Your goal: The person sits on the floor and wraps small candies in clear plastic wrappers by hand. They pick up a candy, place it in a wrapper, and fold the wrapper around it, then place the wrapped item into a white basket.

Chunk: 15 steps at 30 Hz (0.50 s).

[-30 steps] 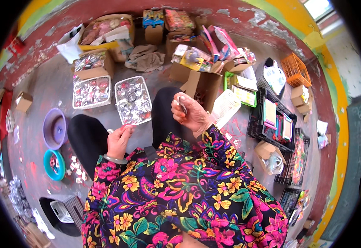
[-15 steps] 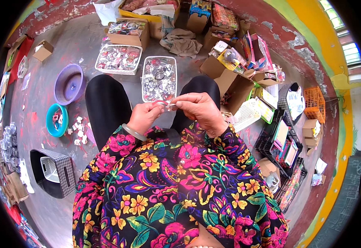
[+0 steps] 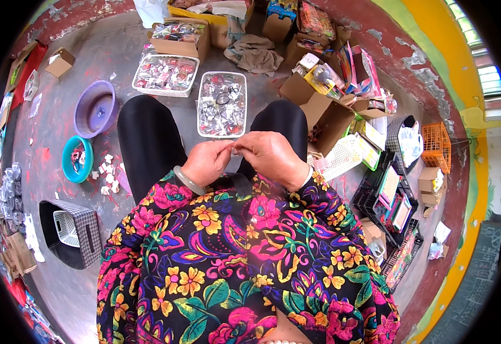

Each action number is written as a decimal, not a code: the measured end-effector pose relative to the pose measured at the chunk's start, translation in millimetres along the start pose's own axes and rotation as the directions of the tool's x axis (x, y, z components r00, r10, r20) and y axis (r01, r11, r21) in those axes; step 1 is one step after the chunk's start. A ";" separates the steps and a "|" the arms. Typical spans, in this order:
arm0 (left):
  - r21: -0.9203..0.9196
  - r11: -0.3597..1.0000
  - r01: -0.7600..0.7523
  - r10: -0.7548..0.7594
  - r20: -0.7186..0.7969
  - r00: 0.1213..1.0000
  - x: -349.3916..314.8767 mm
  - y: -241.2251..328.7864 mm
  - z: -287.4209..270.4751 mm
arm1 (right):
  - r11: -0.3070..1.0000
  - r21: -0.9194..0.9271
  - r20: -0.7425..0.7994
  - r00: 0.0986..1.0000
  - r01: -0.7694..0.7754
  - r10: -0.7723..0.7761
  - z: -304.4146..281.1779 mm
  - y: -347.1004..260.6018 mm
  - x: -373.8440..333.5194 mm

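Note:
My left hand [image 3: 207, 163] and my right hand [image 3: 274, 158] meet above my lap, thumbs and fingertips pinched together. Between them is a small pink loop [image 3: 235, 152], mostly covered by the fingers, so its exact kind cannot be made out. Just beyond the hands lies a white plastic basket [image 3: 199, 117] filled with small clear packets, some with dark rings and red bits in them. Farther off to the left, a second white basket [image 3: 164, 92] holds more packets with red items.
On the left are a purple basin [image 3: 79, 114], a teal basin [image 3: 66, 163], scattered white pieces [image 3: 110, 178] and a checked bin [image 3: 90, 229]. An open cardboard box [image 3: 333, 123], a white basket [image 3: 342, 157] and black crates [image 3: 371, 183] crowd the right. A crumpled cloth [image 3: 253, 54] lies ahead.
Both hands have drawn closer together, and my right hand has turned its back upward. The pink loop, plainer before, is now mostly hidden by the fingers.

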<state>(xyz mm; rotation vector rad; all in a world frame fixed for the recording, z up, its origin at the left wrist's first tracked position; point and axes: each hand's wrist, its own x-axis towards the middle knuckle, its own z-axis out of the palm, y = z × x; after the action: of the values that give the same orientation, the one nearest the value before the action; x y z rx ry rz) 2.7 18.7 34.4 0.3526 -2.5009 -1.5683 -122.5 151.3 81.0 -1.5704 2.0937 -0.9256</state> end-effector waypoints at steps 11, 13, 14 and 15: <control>-0.410 0.886 0.215 -0.178 0.126 0.976 -1.8 -14.5 7.6 | 0.975 0.224 -0.066 0.998 -0.004 0.019 -10.3 -7.9 3.6; -0.450 0.855 0.258 -0.198 0.177 0.964 -0.7 -7.8 3.4 | 0.931 0.361 -0.043 0.997 -0.049 0.070 -9.3 -0.8 4.6; -0.469 0.845 0.255 -0.190 0.183 0.965 -0.6 -7.3 3.4 | 0.953 0.300 -0.039 0.997 -0.045 0.060 -15.1 -5.3 5.6; -0.487 0.836 0.252 -0.182 0.188 0.965 -0.7 -6.9 3.4 | 0.959 0.282 -0.056 0.997 -0.028 0.046 -14.2 -4.0 5.6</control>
<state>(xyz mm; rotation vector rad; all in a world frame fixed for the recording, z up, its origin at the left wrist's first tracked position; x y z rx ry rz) 3.1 19.0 26.7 0.4745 -2.0640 -2.3327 -130.5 149.4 94.5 -1.3685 1.9231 -1.2126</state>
